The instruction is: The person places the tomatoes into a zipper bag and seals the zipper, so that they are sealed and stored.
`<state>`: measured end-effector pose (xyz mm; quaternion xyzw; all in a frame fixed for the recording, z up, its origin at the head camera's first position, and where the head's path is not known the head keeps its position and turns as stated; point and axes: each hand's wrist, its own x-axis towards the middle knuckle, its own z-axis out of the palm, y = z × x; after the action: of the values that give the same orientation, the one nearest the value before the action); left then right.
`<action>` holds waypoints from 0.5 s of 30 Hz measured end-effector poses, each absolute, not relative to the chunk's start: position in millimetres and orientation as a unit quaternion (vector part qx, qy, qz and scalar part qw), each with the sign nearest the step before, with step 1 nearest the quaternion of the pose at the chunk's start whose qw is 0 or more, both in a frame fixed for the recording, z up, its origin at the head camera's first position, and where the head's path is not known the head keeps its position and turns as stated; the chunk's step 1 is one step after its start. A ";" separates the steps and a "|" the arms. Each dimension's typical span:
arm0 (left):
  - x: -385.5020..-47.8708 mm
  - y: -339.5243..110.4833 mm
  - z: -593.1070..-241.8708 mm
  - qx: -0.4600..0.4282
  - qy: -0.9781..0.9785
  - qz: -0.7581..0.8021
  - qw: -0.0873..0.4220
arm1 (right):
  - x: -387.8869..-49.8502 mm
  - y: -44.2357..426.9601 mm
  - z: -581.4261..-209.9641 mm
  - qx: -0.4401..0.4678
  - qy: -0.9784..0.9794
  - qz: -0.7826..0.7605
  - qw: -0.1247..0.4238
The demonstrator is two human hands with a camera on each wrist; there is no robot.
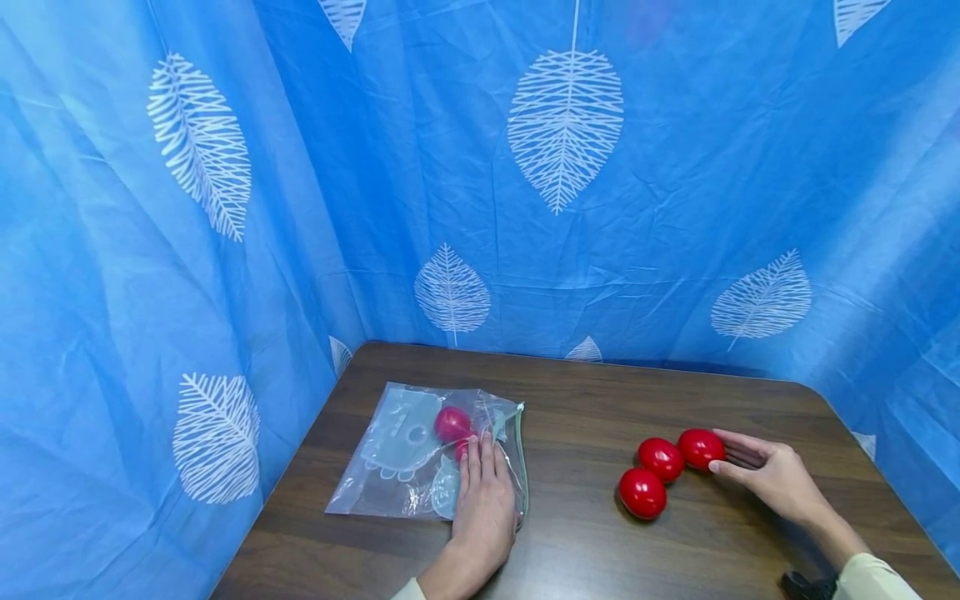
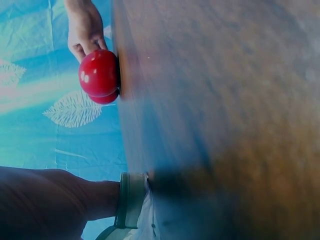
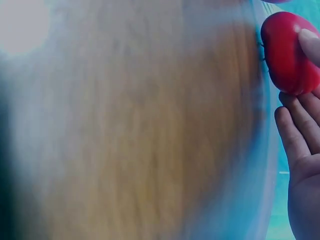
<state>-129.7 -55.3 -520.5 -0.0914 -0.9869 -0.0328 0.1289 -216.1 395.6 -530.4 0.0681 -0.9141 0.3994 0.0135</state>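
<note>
My left hand [image 1: 483, 517] lies on a clear zip bag [image 1: 360, 492], its fingers stretched out over the plastic near the green zip edge. Inside the bag is a red tomato [image 1: 452, 424], and a second one is partly hidden by the fingertips. Over on the right, my right hand [image 1: 776, 483] pinches a shiny tomato [image 1: 701, 449] between thumb and fingers; the right wrist view shows the thumb [image 3: 311, 45] pressed on its side. Two more tomatoes, one farther back [image 1: 661, 460] and one nearer [image 1: 642, 493], sit just left of it.
Brown wood-grain table [image 1: 570, 533] carries everything. Blue curtains [image 1: 465, 167] with white leaf prints hang around its back and sides. A black object [image 1: 806, 586] shows by the right sleeve at the front edge.
</note>
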 end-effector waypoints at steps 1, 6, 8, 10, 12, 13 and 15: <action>-129.8 -55.1 -520.5 -0.091 -0.987 -0.032 0.129 | -215.0 397.1 -529.5 0.066 -0.914 0.399 0.016; -129.3 -54.6 -519.6 -0.091 -0.986 -0.031 0.133 | -209.6 403.5 -522.0 0.050 -0.915 0.399 0.015; -129.3 -54.5 -519.9 -0.092 -0.986 -0.032 0.135 | -207.4 404.6 -518.2 0.049 -0.916 0.399 0.011; -129.6 -54.6 -520.5 -0.093 -0.986 -0.031 0.136 | -205.0 403.9 -513.8 0.050 -0.913 0.405 0.008; -130.1 -54.5 -520.9 -0.093 -0.986 -0.030 0.137 | -202.3 401.8 -508.8 0.056 -0.908 0.414 0.006; -130.3 -54.5 -521.1 -0.093 -0.986 -0.029 0.138 | -200.7 400.1 -505.8 0.061 -0.906 0.419 0.007; -130.7 -54.6 -521.3 -0.092 -0.986 -0.027 0.136 | -197.4 395.5 -499.3 0.074 -0.900 0.428 0.012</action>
<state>-130.7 -54.6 -521.3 -0.0923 -0.9860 -0.0274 0.1360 -197.4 395.5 -499.3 0.0743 -0.9005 0.4284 0.0122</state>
